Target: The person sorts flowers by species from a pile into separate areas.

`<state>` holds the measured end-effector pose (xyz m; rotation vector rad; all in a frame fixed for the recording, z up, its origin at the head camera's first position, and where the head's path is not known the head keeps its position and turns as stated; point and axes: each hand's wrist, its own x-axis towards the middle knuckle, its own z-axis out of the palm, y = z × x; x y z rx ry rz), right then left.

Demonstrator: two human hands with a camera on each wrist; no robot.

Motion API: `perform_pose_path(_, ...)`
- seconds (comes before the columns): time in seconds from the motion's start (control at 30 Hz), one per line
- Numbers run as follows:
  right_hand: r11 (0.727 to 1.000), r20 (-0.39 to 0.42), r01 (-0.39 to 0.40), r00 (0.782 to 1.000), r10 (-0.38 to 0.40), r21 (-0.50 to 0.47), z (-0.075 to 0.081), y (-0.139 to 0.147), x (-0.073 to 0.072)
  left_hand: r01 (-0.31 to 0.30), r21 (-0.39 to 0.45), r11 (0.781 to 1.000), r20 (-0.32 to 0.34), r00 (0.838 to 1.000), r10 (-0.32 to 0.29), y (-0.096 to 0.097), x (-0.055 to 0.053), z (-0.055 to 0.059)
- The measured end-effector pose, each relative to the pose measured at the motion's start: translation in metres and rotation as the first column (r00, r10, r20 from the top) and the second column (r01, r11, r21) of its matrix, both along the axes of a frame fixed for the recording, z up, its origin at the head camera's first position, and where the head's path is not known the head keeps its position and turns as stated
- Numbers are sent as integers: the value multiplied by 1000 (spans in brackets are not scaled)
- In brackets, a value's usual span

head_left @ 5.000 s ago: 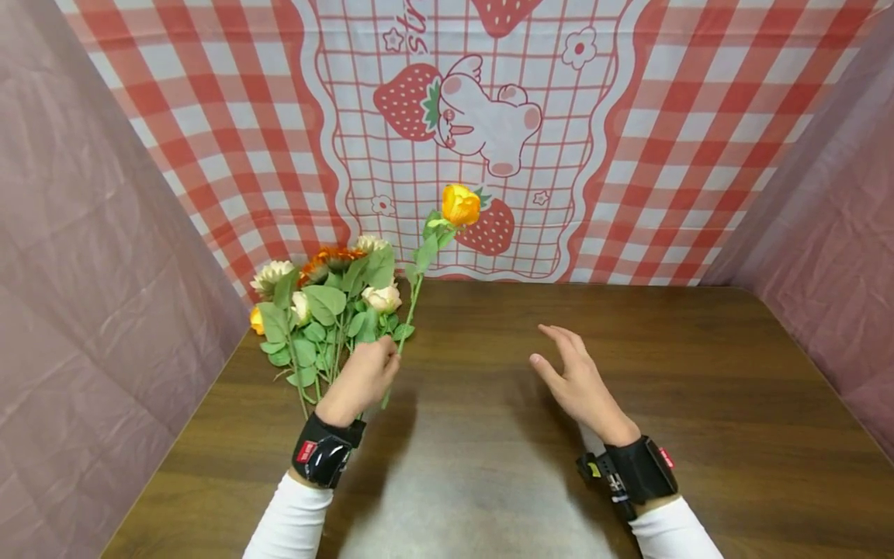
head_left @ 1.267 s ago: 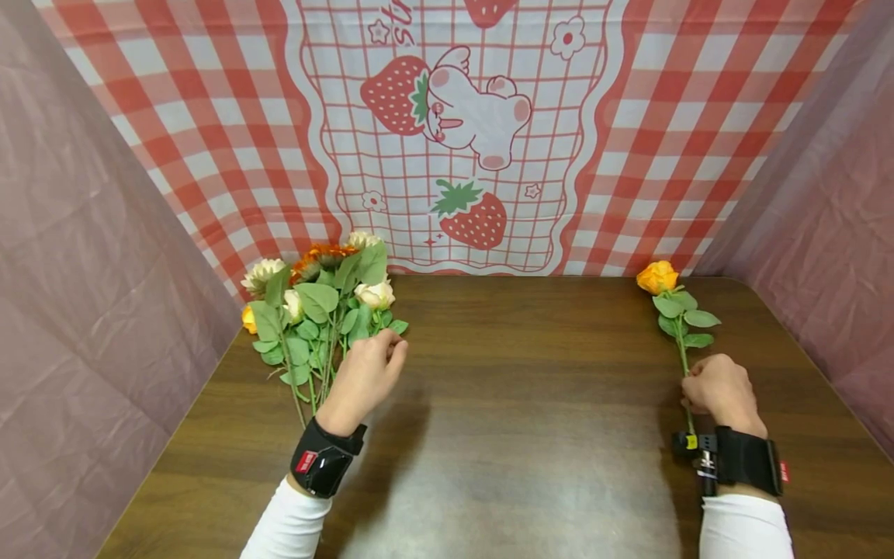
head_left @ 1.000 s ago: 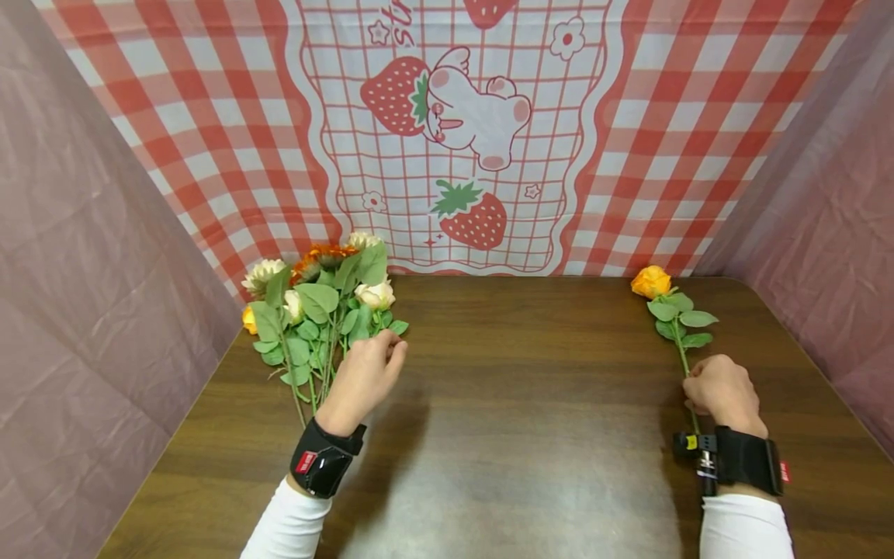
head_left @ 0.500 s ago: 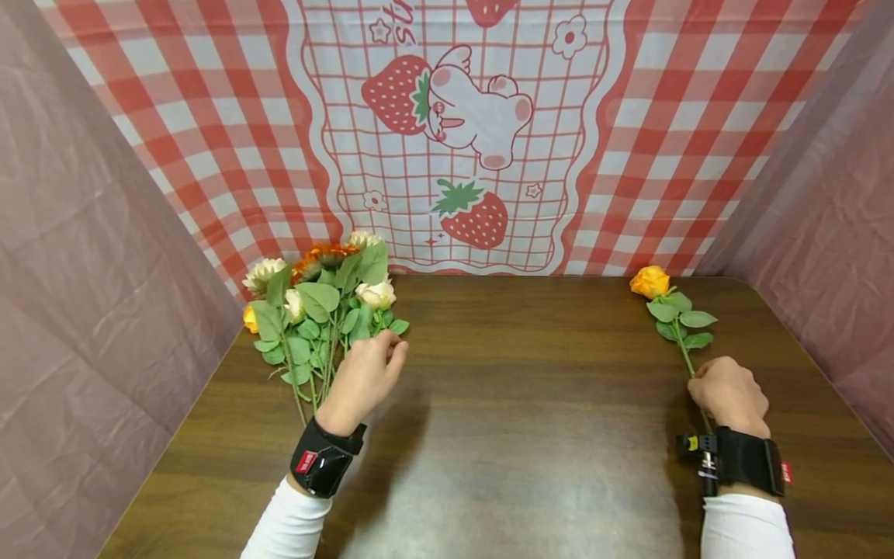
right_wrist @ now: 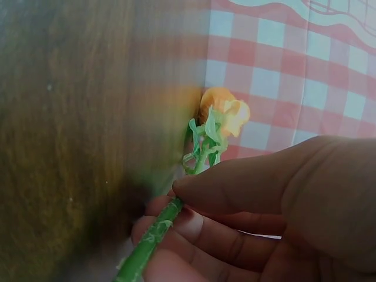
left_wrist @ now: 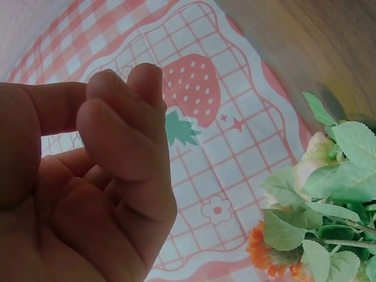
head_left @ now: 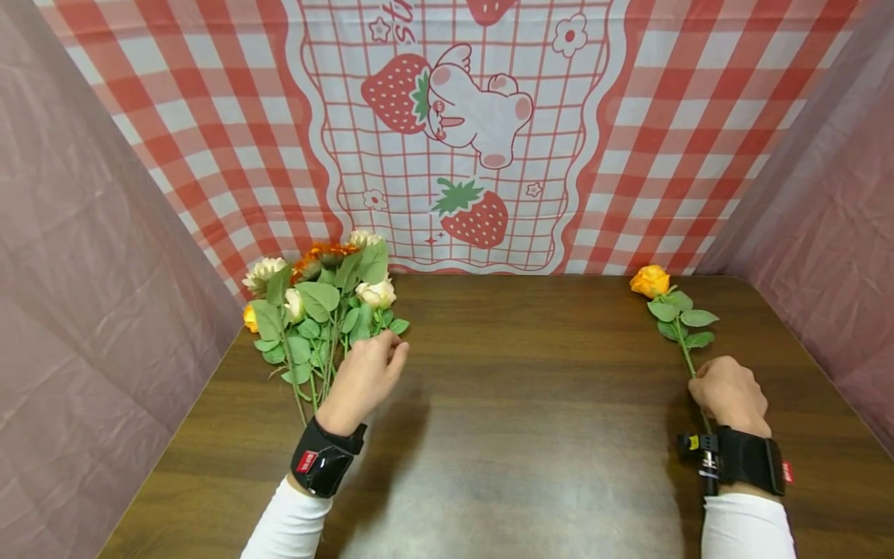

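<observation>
Yellow rose [head_left: 650, 281], stem [right_wrist: 151, 239] — partly under fingers [right_wrist: 226, 244]

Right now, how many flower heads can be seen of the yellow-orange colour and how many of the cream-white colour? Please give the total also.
Round, petalled yellow-orange flower heads: 2 (far left, far right)
Petalled cream-white flower heads: 4 (all at the left)
Total: 6

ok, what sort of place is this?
Probably a small staged recording booth: a dark wooden table with plain pinkish curtains at both sides and a strawberry-print, red-checked cloth hung behind it.
</observation>
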<state>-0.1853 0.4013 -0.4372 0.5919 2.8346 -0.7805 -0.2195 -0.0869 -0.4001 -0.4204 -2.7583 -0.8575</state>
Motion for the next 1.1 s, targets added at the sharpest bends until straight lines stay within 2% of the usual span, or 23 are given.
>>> perform_pose_path(0.27,1000,8,7,1000,-7,-9,0,0,0,1,1,1000,2,1000,-1,-1,1,1)
perform_pose_path(0.7,1000,-27,-17,999,18,19,-4,2,0,6,-5,1000,3,1000,-6,-4,-1,-1)
perform_pose_path(1.1,998,-55,-19,998,23,65,2,5,-1,-12,-36,999,19,1000,12,-10,-5,1)
